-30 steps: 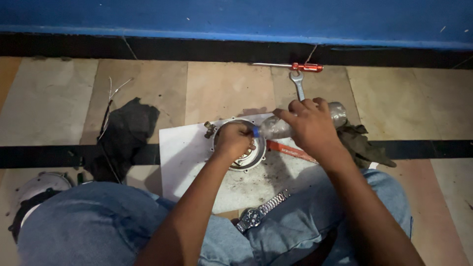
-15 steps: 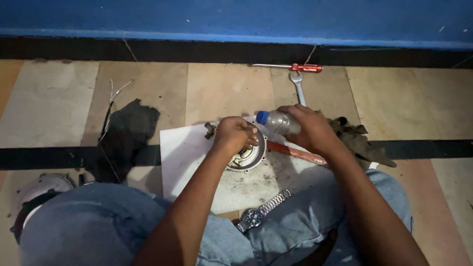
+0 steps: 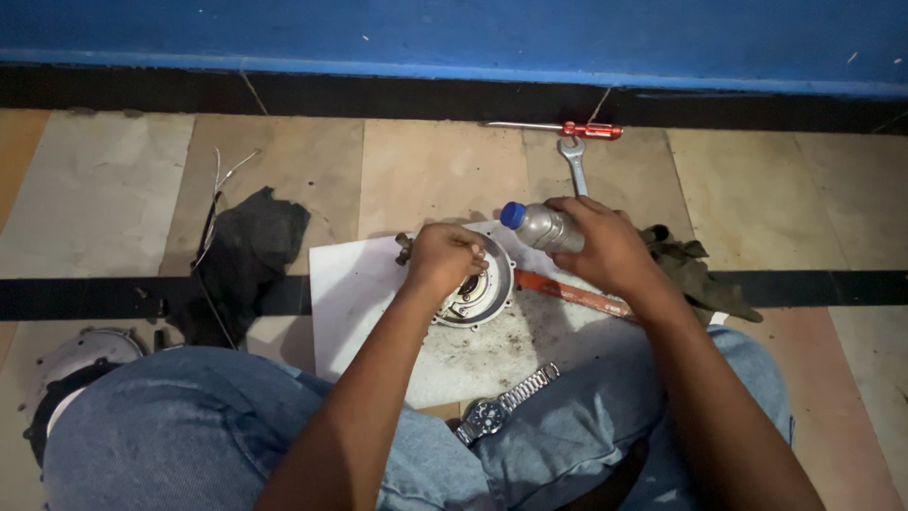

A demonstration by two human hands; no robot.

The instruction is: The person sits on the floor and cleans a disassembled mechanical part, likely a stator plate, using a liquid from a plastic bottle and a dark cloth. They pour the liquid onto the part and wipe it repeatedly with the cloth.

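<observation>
Centre frame, the round metal cover (image 3: pixel 476 289) sits on a white sheet (image 3: pixel 359 303), the left hand (image 3: pixel 443 257) fisted closed on top of it. Just right, the right hand (image 3: pixel 610 248) grips a blue-capped bottle (image 3: pixel 539 225) lying sideways. Behind, a wrench (image 3: pixel 573 163) and red-handled screwdriver (image 3: pixel 567 128) lie by the wall.

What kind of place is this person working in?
Probably an informal repair spot on a tiled floor by a blue wall, not a proper workbench. A spanner, a red-handled screwdriver and a round metal machine part on dirty white paper suggest mechanical work.
</observation>
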